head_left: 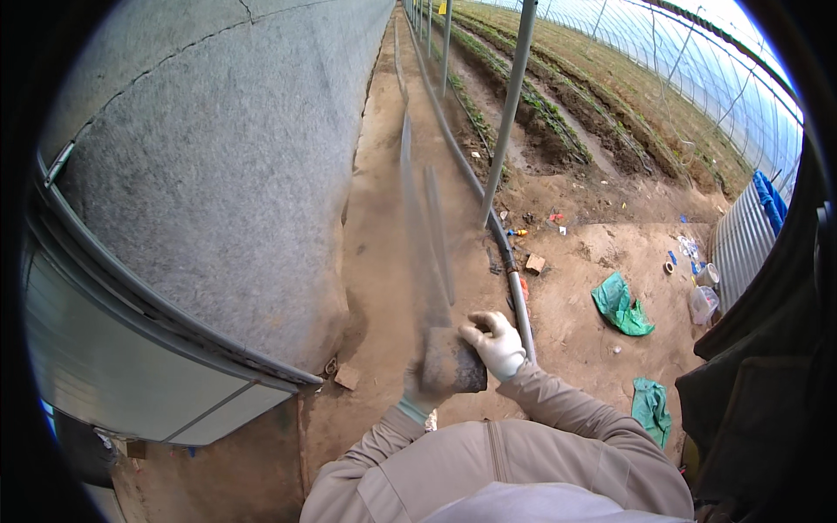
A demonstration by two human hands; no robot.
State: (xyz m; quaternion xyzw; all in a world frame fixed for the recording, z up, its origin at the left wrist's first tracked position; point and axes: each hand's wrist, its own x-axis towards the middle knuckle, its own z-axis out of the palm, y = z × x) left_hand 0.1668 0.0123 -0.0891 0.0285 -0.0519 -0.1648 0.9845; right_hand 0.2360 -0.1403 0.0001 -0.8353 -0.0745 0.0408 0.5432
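Observation:
A dark grey, dusty roll of flat tape or hose [452, 361] is in front of my chest. A long flat grey strip [427, 253] runs from it down the path and is smeared by motion near the roll. My left hand [420, 388], in a pale glove, grips the roll from its left side, with most of its fingers hidden behind it. My right hand [495, 343], in a white glove, has its fingers curled against the roll's upper right edge. A second, shorter length of grey strip [439, 235] shows blurred beside the first.
A grey sheet-covered wall [235, 166] borders the path on the left. Along the right run a dark pipe [466, 166] and a metal post [512, 109]. Green bags [621, 303], a brick piece [534, 263] and litter lie on the bare soil. Planted rows [549, 113] stretch beyond.

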